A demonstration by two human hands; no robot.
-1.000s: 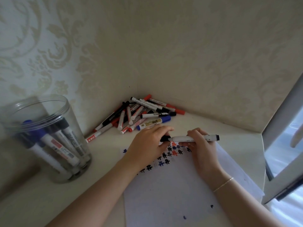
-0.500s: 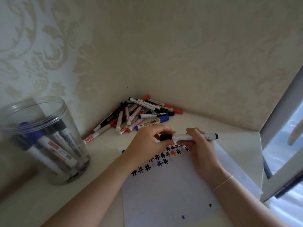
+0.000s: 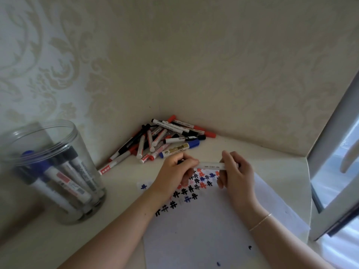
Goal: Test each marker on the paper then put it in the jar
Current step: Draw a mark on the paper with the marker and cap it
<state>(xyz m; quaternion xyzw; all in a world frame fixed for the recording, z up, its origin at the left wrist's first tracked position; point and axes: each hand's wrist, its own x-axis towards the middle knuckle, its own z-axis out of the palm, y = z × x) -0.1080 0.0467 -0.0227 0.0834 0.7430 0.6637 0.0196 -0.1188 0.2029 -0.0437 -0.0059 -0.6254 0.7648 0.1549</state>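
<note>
- Marker (image 3: 211,165), white-barrelled, lies level above the top of the paper (image 3: 204,230), held between both hands.
- Left hand (image 3: 175,176) has its fingers curled round the marker's left end, which is hidden inside the grip; whether a cap is on cannot be told.
- Right hand (image 3: 236,173) wraps its fingers round the barrel's right part, thumb side up, a thin bracelet (image 3: 260,222) on the wrist.
- Paper lies flat on the pale shelf (image 3: 116,191), its upper part covered with small black, red and blue hash marks (image 3: 191,190).
- Pile of markers (image 3: 165,140) with red, black and blue caps sits in the corner behind the hands, against the patterned wall (image 3: 174,55).
- Jar (image 3: 48,171), clear plastic and upright, stands well to the left, with several markers leaning inside it.
- Window frame (image 3: 334,152) stands at the right edge.
</note>
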